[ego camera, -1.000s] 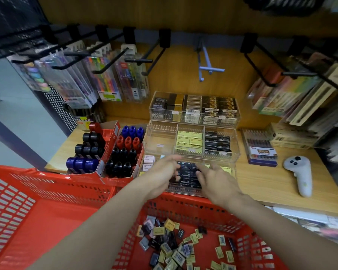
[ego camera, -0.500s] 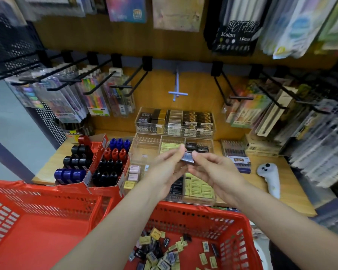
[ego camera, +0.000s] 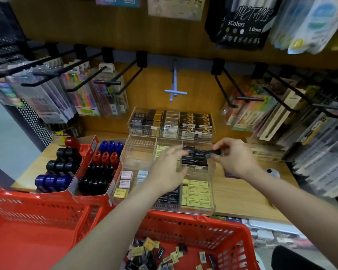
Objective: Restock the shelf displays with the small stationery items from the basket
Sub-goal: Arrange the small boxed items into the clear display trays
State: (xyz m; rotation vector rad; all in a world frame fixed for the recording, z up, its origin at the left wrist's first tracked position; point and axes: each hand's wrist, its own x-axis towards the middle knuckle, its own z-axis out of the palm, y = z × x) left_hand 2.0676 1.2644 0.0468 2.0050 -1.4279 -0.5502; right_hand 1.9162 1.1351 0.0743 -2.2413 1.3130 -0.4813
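Two hands over clear organizer (ego camera: 210, 184): right hand (ego camera: 235, 157) pinches black eraser (ego camera: 213, 153) (fingers curled); left hand (ego camera: 167, 169) loose, empty.

You face a wooden back panel (ego camera: 86, 26) with black peg hooks (ego camera: 113, 82), a pale wooden shelf (ego camera: 242, 193) below, grey floor (ego camera: 2, 145) at your left

A stationery shop aisle. Black peg hooks (ego camera: 113, 82) on a wooden back panel carry packaged pen sets (ego camera: 82, 94), well above and left of the fingers. Under the fingertips stand clear acrylic display trays (ego camera: 137, 152) of boxed erasers. Below the wrists, a red shopping basket (ego camera: 183, 221) holds loose small packs.
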